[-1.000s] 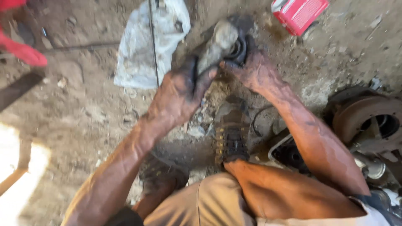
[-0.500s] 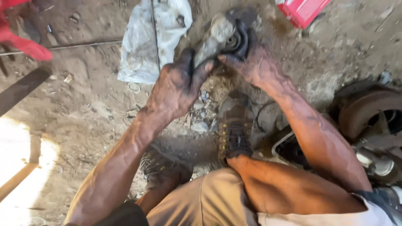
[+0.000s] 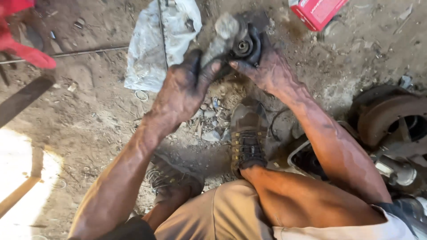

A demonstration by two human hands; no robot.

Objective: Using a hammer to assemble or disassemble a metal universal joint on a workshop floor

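together both greasy hands, left (image 3: 184, 89) and right (image 3: 271, 71), grip a dirty metal part (image 3: 238, 38) above the dirt floor (image 3: 89, 115).

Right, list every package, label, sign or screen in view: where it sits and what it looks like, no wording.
Red box: top edge, right of centre, lying tilted on the dirt and partly cut off by the frame; rectangular carton, red with a pale end and white print.
Plastic bag: top centre-left on the ground, just left of the left hand; crumpled, dirty white and grey, no label visible.
No signs or screens in view.
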